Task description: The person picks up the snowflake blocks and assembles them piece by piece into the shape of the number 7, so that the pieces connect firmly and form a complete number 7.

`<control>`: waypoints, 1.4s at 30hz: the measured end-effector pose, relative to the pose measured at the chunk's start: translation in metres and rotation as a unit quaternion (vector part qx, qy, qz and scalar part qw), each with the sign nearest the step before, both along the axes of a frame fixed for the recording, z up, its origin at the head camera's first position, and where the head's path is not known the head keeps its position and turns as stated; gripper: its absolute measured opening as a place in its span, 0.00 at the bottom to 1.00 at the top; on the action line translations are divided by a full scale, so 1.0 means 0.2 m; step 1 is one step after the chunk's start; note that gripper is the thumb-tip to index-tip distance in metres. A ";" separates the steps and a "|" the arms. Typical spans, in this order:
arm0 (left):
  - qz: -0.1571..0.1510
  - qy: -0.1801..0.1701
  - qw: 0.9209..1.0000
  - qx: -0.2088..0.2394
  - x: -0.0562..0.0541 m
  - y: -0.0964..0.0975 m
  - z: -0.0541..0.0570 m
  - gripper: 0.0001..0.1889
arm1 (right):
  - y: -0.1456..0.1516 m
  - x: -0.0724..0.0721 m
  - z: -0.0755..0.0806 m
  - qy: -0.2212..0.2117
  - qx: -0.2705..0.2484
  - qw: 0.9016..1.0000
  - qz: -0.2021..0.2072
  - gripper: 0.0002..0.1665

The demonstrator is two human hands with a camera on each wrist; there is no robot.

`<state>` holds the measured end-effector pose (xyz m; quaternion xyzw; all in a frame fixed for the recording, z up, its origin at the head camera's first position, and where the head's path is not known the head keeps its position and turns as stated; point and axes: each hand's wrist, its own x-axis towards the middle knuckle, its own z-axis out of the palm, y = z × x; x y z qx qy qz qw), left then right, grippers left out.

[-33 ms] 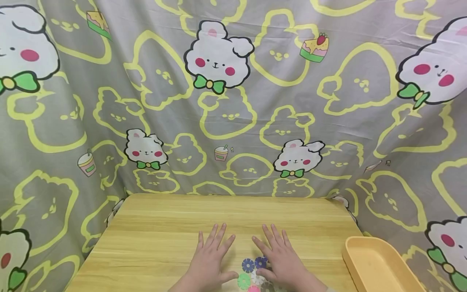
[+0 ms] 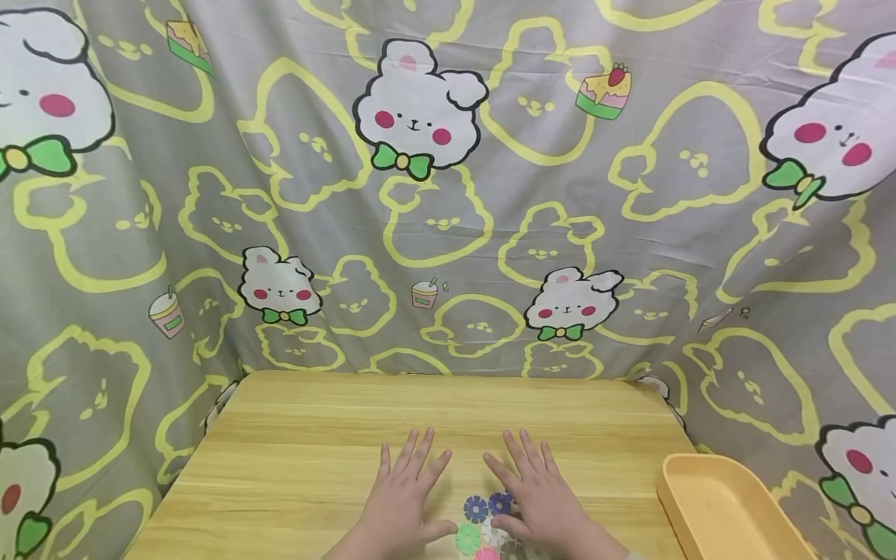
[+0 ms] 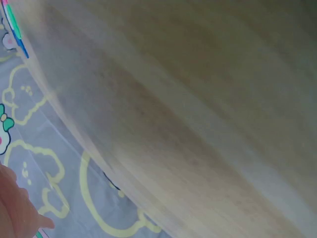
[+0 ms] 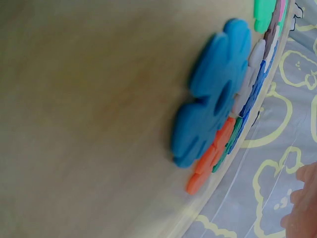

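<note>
Both hands lie palm down over the wooden table, fingers straight and spread. My left hand (image 2: 400,498) is to the left of a cluster of flower-shaped plastic discs, its thumb near a green disc (image 2: 467,538). My right hand (image 2: 546,502) partly covers the cluster, its thumb over a white disc (image 2: 494,533). Two dark blue discs, one the left blue disc (image 2: 475,509), sit at the cluster's far side; a pink disc (image 2: 487,554) is cut by the frame edge. In the right wrist view a blue disc (image 4: 210,94) stands out before an orange disc (image 4: 212,154). Neither hand holds anything.
A yellow-orange tray (image 2: 728,505) stands at the table's right side. The wooden table (image 2: 294,435) reaches back to a grey curtain (image 2: 448,342) with rabbit prints, which also hangs on both sides.
</note>
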<state>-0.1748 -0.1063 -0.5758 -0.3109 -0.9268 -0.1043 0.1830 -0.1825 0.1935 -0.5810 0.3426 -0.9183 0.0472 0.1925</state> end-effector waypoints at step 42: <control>0.012 -0.185 0.982 -0.042 0.04 0.23 0.00 0.17 | -0.06 -0.04 0.01 -0.145 0.036 0.988 -0.036 0.25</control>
